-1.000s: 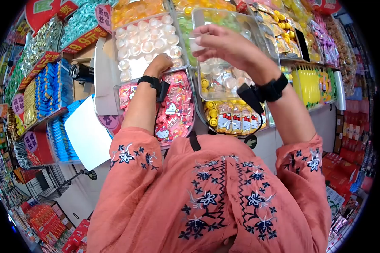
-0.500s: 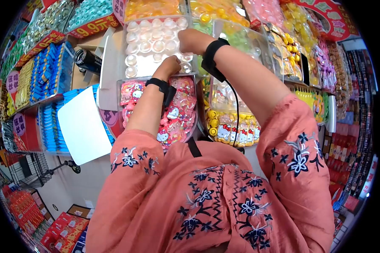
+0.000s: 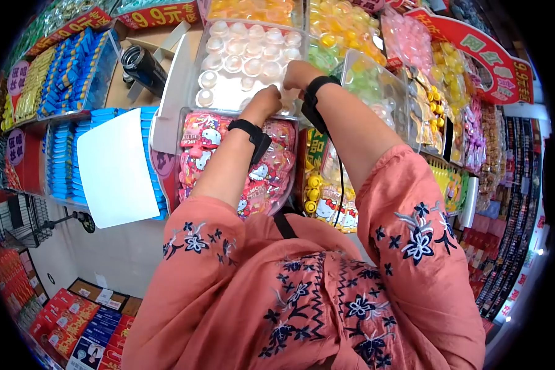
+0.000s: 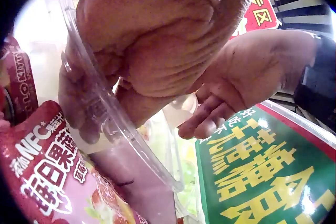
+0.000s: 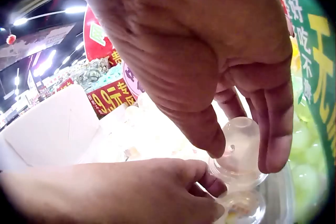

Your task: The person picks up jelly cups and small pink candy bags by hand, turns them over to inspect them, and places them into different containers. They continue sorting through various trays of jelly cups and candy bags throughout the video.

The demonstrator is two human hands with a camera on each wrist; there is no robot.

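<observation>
My right hand [image 3: 301, 75] pinches a clear, dome-shaped jelly cup [image 5: 242, 142] between thumb and fingers, its wider rim facing down. This is at the front right corner of a clear bin [image 3: 225, 92] holding rows of pale jelly cups [image 3: 253, 49]. Beside it my left hand [image 3: 264, 103] reaches over the bin's front wall. Its bent fingers [image 5: 210, 179] lie right at the edge of another cup [image 5: 245, 206] in the right wrist view; I cannot tell whether they grip it. In the left wrist view the plastic wall crosses in front of the left fingers.
Pink jelly pouches [image 3: 206, 161] fill the bin below the left forearm. Bins of green jelly cups [image 3: 367, 80] and yellow packs [image 3: 339, 213] stand to the right. A white sheet [image 3: 114, 172] lies over blue packs at left; a black bottle [image 3: 143, 69] lies behind.
The right hand has come down from raised over the right bin to the pale cups beside the left hand. The view has shifted, and the left hand stays at the bin's front corner.
</observation>
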